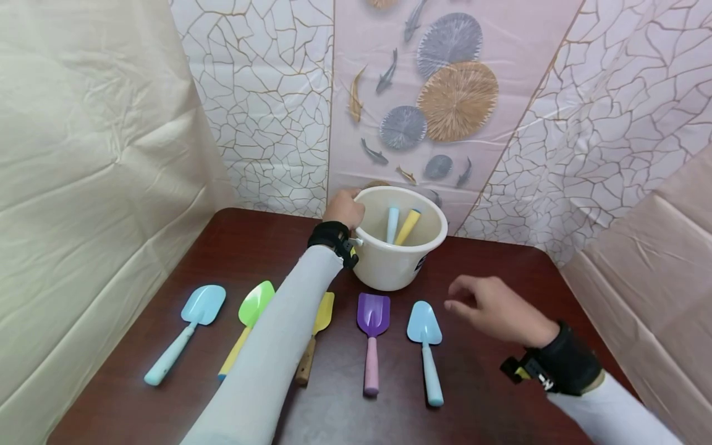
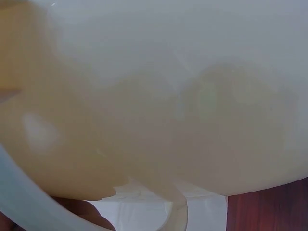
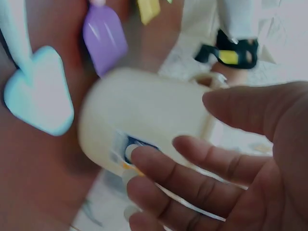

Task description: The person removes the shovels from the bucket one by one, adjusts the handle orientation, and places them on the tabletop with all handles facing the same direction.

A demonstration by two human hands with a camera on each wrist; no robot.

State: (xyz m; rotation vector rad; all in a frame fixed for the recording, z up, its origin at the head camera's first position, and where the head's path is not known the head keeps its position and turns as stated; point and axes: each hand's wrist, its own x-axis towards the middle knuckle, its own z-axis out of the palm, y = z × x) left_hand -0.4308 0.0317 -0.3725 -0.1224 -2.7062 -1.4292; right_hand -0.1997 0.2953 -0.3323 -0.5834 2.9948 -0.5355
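A cream bucket [image 1: 384, 266] stands at the back of the table with a light blue handle [image 1: 392, 224] and a yellow handle [image 1: 408, 226] sticking up inside. My left hand [image 1: 343, 210] grips its left rim; in the left wrist view the bucket wall [image 2: 192, 120] fills most of the picture and a few fingers [image 2: 84, 211] show below. My right hand [image 1: 497, 309] hovers right of the bucket, fingers loosely bent and holding nothing. Nearest to it lies a light blue trowel [image 1: 424, 324], and left of that a purple shovel with a pink handle [image 1: 372, 364].
Further left on the dark red table [image 1: 328, 420] lie a yellow shovel [image 1: 324, 314] with a wooden handle, a green trowel [image 1: 254, 303] partly behind my left arm, and a light blue shovel [image 1: 203, 304]. Patterned cloth [image 1: 267, 111] hangs behind.
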